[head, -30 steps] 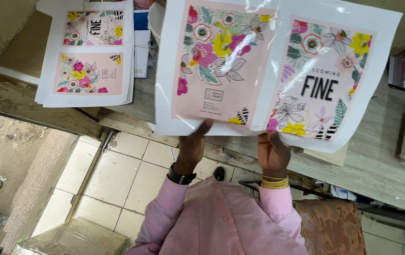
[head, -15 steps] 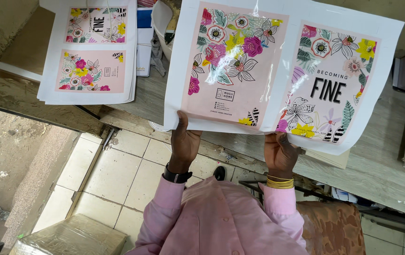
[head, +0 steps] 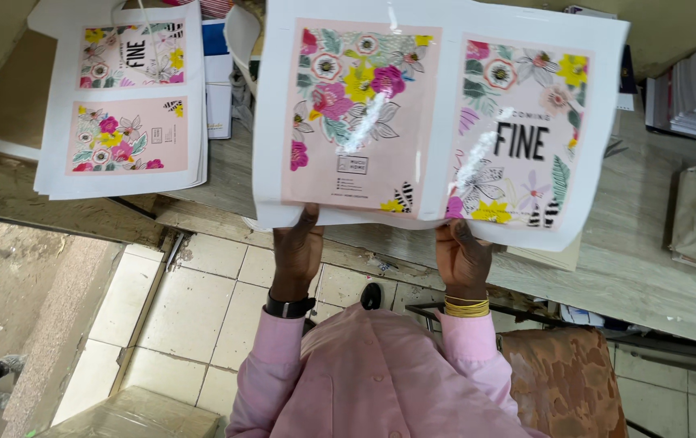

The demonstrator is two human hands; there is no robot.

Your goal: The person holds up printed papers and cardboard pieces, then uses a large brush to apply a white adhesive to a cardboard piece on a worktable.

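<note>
Your left hand and right hand each pinch the lower edge of a glossy floral printed sheet, held up over the wooden table. Your fingertips are hidden behind the paper, and glare blurs parts of the print. Farther left, a stack of matching sheets lies on the table, its top corner cut off.

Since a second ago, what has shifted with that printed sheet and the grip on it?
The glossy floral sheet slid left in view and sits lower and flatter. Left hand and right hand still pinch its near edge. The stack of matching sheets kept its place on the bench.
</note>
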